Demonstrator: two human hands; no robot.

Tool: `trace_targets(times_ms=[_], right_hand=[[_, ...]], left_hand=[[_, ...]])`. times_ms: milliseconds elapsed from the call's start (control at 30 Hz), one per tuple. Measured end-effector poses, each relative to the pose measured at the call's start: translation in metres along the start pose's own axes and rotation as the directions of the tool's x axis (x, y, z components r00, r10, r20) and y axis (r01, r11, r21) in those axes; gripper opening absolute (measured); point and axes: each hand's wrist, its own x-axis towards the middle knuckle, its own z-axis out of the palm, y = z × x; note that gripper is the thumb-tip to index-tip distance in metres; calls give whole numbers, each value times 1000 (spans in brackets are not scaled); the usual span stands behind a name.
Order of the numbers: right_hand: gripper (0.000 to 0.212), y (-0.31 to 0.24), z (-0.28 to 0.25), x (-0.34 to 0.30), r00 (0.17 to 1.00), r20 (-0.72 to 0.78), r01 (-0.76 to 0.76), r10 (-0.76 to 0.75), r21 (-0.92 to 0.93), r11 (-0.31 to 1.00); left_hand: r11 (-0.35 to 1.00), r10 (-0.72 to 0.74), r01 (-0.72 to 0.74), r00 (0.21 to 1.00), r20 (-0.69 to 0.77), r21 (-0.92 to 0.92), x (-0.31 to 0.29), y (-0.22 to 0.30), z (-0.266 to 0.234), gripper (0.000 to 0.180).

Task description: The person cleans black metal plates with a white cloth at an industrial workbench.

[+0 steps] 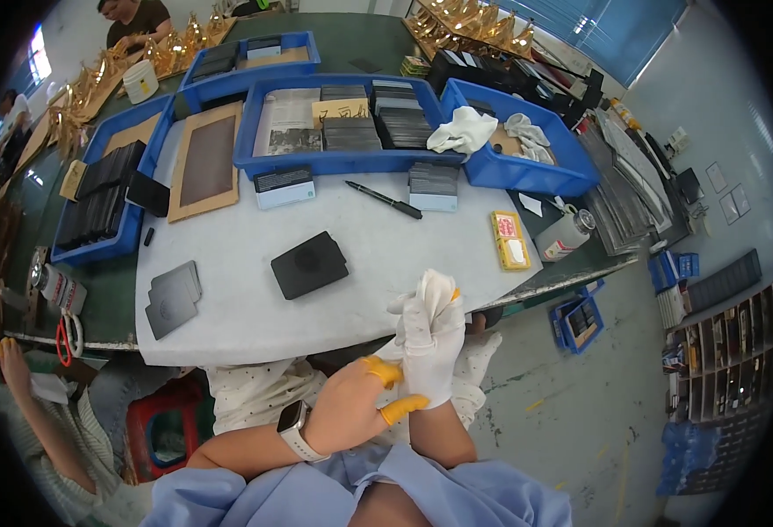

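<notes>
My right hand [430, 338] is upright in a white cloth glove, fingers together, just in front of the near edge of the white table mat [246, 290]. My left hand [356, 404], bare except for yellow finger cots on thumb and forefinger, pinches the cuff of that glove at the wrist. A pale smartwatch [294, 430] sits on my left wrist. A black flat square case [309, 263] lies on the mat nearest my hands, with a small stack of grey plates [172, 299] to its left and a black pen [384, 199] farther back.
Blue bins [343, 123] of dark plates, papers and white cloths line the back of the table. A yellow box [510, 240] and a white bottle [565, 235] stand at the right edge. Another person's arm [31, 404] is at lower left; a person sits at the far end.
</notes>
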Motion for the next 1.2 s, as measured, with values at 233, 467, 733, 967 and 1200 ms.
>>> trace_targets(times_ms=[233, 467, 733, 967, 1200], right_hand=[[30, -12, 1, 4, 990, -84, -109, 117, 95, 989], [32, -25, 11, 3, 986, -148, -84, 81, -14, 996], [44, -38, 15, -14, 984, 136, -126, 119, 52, 991], [72, -20, -1, -23, 929, 357, -219, 103, 304, 927], [103, -32, -24, -12, 808, 578, -314, 115, 256, 914]], left_hand=[[954, 232, -278, 922, 310, 112, -8, -17, 14, 28], [968, 249, -243, 925, 286, -59, 5, -11, -7, 27], [843, -75, -90, 957, -281, -531, 25, -23, -40, 20], [770, -12, -150, 968, -249, -621, 25, -24, -53, 32], [894, 18, -115, 975, -222, -434, 48, -8, -45, 26]])
